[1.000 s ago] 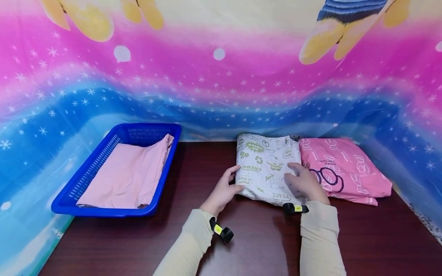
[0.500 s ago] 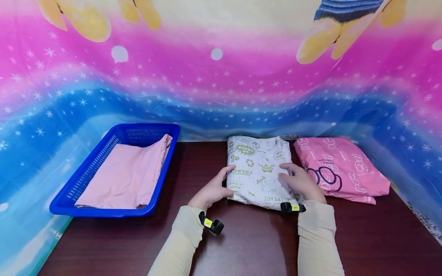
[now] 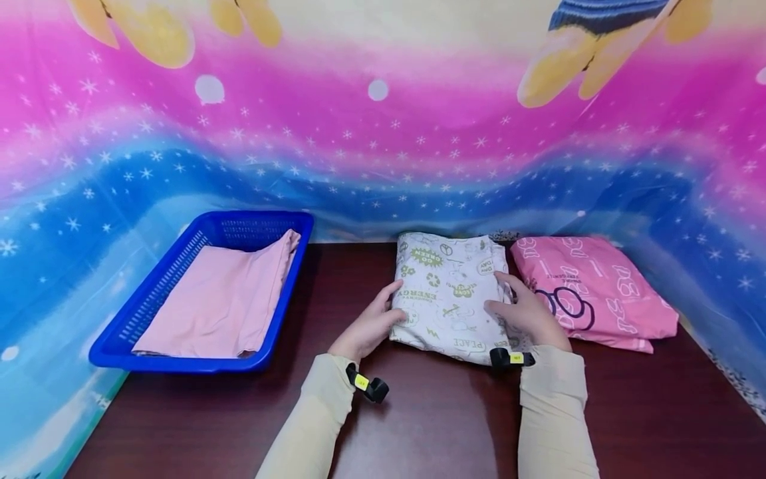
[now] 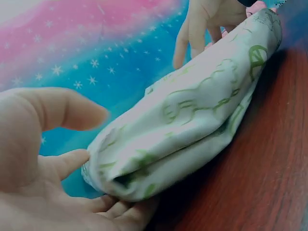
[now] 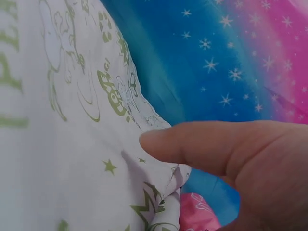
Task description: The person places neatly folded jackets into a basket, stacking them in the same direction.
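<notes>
In the head view a folded white cloth [image 3: 449,299] with green print and lettering lies between the two hands. My left hand [image 3: 368,326] is at its left edge; the left wrist view shows fingers [image 4: 130,214] tucked beneath the folded end and the thumb [image 4: 72,109] above it. On the other side, my right hand [image 3: 529,316] grips the right edge, its thumb [image 5: 192,144] over the top face and its other fingers mostly hidden behind the edge. The layered folds of the cloth [image 4: 192,110] show from the side in the left wrist view.
A blue plastic basket [image 3: 287,293] holding a folded light pink cloth [image 3: 209,303] stands at the left. Right of the white cloth lies a folded pink printed cloth [image 3: 598,289]. A colourful curtain [image 3: 377,146] hangs behind the dark wooden table [image 3: 419,419].
The white cloth has shifted left, away from the pink printed cloth, with both hands at its sides. In the last half second it has barely moved, and the left fingers have changed position at its edge.
</notes>
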{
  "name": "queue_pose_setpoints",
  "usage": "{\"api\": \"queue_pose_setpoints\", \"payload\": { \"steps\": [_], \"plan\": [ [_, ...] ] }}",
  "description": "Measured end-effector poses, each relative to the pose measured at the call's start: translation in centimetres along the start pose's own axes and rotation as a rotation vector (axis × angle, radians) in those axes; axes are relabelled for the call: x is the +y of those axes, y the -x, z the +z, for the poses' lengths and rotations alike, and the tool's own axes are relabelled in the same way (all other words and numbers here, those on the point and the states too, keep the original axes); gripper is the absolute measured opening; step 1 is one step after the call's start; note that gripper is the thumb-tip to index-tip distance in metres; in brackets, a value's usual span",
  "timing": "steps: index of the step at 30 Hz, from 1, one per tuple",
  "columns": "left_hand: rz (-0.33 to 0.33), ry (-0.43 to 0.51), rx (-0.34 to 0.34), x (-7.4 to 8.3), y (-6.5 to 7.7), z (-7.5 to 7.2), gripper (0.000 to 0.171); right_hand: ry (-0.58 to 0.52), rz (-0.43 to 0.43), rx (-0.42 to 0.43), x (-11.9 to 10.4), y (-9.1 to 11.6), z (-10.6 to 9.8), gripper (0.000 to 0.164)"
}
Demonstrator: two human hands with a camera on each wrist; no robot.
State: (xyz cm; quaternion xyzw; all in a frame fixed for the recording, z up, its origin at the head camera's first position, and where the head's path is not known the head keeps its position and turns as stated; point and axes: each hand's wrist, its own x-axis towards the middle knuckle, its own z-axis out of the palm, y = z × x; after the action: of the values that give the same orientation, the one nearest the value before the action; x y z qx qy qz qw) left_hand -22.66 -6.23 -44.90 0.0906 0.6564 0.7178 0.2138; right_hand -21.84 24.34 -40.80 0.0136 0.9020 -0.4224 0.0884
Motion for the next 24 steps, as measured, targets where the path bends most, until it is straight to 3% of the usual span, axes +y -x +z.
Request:
{"api": "queue_pose_setpoints", "payload": {
  "steps": [6,14,19,24],
  "plan": [
    [0.006,-0.090,0.055,-0.2,-0.1,-0.7,0.068,-0.163,-0.036,-0.054,0.2,-0.1,0.1,0.092],
    [0.026,-0.147,0.052,-0.3,0.0,-1.7,0.080,-0.280,-0.081,-0.105,1.1,-0.9,0.6,0.090],
    [-0.004,-0.121,-0.004,0.0,0.2,-2.1,0.089,-0.389,-0.091,-0.149,1.9,-1.4,0.9,0.087],
    [-0.030,-0.036,-0.063,0.0,0.2,-2.4,0.094,-0.390,-0.154,-0.182,2.5,-1.6,1.2,0.085]
  ]
}}
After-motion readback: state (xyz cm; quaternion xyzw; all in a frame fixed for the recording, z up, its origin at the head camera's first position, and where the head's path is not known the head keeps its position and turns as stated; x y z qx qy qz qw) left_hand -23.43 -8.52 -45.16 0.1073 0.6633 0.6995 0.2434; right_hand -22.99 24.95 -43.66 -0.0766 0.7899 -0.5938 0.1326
